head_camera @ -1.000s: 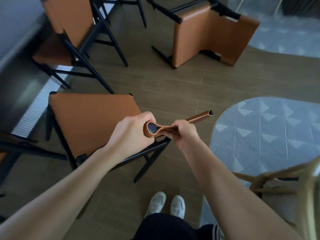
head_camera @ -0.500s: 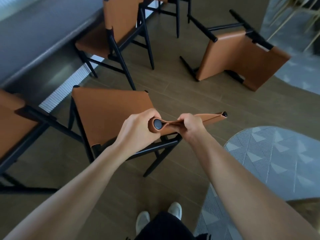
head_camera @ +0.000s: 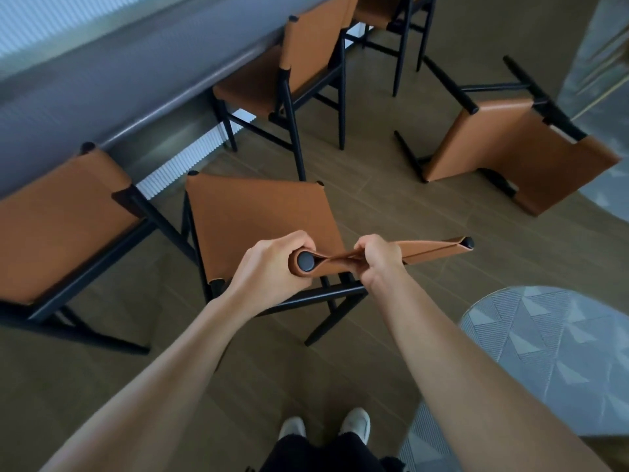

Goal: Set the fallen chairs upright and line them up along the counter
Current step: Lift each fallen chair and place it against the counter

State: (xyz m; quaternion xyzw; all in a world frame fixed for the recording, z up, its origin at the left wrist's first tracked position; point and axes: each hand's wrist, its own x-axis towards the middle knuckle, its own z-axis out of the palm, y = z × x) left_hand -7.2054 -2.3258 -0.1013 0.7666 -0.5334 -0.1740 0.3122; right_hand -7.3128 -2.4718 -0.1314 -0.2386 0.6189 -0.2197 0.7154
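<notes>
An upright chair [head_camera: 258, 219] with an orange leather seat and black legs stands right in front of me. My left hand [head_camera: 269, 267] grips the left end of its backrest top, around the black post cap. My right hand [head_camera: 377, 258] grips the backrest top edge a little to the right. Another orange chair [head_camera: 510, 148] lies tipped over on the floor at the upper right, legs pointing up and left. Along the grey counter [head_camera: 136, 83] stand upright chairs: one at the left [head_camera: 58, 226], one further back [head_camera: 299, 63], and a third [head_camera: 391, 11] at the top.
The floor is brown wood planks. A grey patterned rug [head_camera: 551, 352] lies at the lower right, another pale rug [head_camera: 606, 49] at the upper right. My feet in white shoes [head_camera: 326, 430] are just behind the held chair.
The view has swung left and up, so the counter and the chairs beside it show more fully. Both hands keep the same hold on the backrest; the chair sits closer to the counter.
</notes>
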